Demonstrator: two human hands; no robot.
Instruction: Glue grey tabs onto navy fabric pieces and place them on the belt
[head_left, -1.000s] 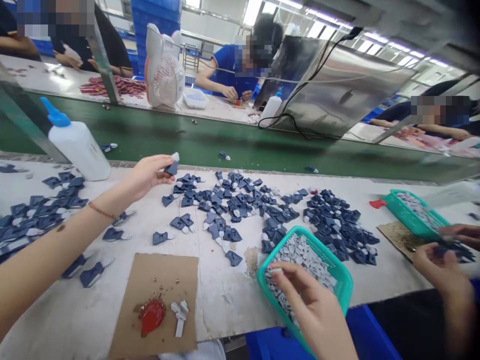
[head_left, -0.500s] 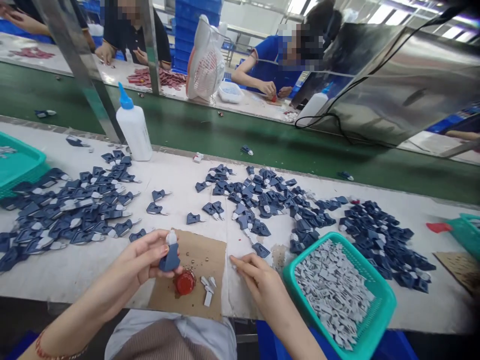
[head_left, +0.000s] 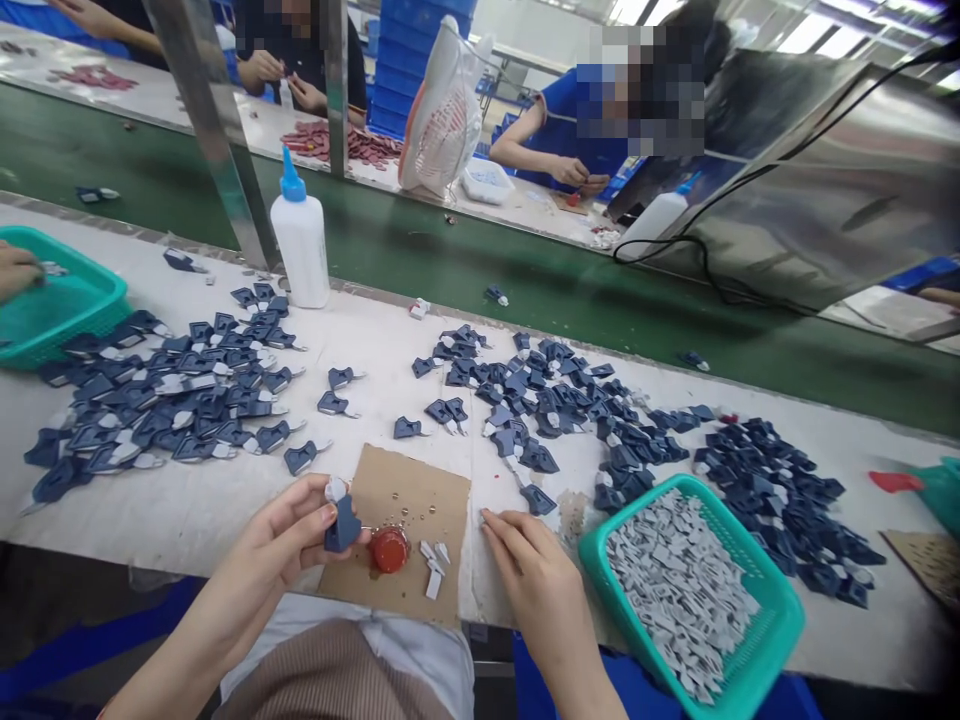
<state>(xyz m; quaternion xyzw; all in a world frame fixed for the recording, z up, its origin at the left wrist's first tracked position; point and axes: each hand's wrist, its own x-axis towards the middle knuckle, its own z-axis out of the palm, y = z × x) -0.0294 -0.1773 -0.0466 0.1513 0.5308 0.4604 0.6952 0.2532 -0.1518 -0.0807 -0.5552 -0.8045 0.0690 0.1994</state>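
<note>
My left hand point(head_left: 289, 530) pinches a dark blue plastic part point(head_left: 343, 525) with a pale grey tip pointing up. It is held over the left side of a brown cardboard piece point(head_left: 420, 490). On the cardboard stand a small red cap point(head_left: 390, 548) with wet drops around it and several loose grey pieces point(head_left: 433, 575). My right hand point(head_left: 536, 565) is right of the cardboard, low over the white table. Its thumb and index fingertip are pressed together; whatever they hold, if anything, is too small to make out.
A green basket point(head_left: 592, 565) of small grey pieces stands right of my right hand. Piles of blue parts point(head_left: 172, 390) lie left, centre and right. A white bottle point(head_left: 300, 245) stands near the green strip point(head_left: 420, 260). At far left, another person's hand point(head_left: 16, 270) reaches into a green basket.
The view has shifted, so most things appear farther right. My left hand still holds the blue part, and my right fingers stay pinched. Another person's hand has appeared at the left basket.
</note>
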